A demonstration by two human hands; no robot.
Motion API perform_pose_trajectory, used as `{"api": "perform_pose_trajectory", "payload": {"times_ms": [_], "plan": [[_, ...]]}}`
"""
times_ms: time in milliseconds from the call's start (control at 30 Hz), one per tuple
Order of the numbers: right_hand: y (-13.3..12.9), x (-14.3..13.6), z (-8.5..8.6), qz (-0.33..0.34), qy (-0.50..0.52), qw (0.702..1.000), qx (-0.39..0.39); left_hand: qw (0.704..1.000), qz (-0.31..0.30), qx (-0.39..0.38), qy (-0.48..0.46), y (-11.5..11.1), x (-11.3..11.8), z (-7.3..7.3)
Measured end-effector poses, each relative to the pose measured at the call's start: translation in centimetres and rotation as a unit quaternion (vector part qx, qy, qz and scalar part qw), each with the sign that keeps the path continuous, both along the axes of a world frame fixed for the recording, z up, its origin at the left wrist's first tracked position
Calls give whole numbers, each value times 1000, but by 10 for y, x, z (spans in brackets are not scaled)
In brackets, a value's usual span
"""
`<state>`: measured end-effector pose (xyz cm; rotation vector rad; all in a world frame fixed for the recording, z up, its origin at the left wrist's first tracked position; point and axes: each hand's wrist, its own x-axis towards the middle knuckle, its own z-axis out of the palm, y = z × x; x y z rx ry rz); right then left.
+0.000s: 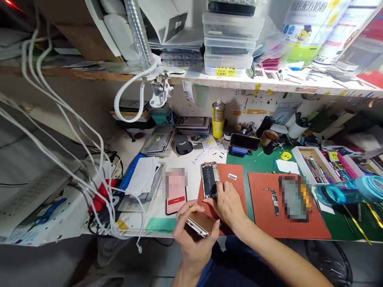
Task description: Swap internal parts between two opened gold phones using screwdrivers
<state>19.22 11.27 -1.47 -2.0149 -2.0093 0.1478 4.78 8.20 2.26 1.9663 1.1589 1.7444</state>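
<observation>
And here's the open ph. [213, 180], cover off, guts showing: blk batt. [208, 180] w/ white print filling the mid., pale metal frame round it, small parts at the far end; it's flat at the L side of the red mat [235, 195], long axis running away, near R corner hidden. Closer in, the gold ph. [202, 221], held up at a tilt, gold face up, pale port edge toward the cam.

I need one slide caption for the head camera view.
Left hand holding a gold phone, right hand touching an opened phone, its black battery exposed.
</observation>
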Motion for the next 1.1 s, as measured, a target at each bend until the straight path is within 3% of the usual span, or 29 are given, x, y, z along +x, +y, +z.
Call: {"api": "perform_pose_trajectory", "payload": {"times_ms": [300,533,633,767,833,933,1100], "plan": [[39,86,6,-69,56,995,-38,998,-56,-15,27,-8,37,-16],[47,92,7,-37,144,987,-61,995,-68,23,70,-5,54,-23],[31,95,19,-35,185,981,-45,994,-59,28,85,-3,54,-19],[-17,106,54,-67,243,968,21,993,-29,23,109,-2,59,-13],[-46,109,75,-44,332,936,106,994,-18,12,107,-1,63,-13],[-82,106,98,26,354,919,172,997,-36,0,73,0,69,-17],[-99,96,104,85,359,907,205,995,-100,-1,23,2,73,-28]]}}
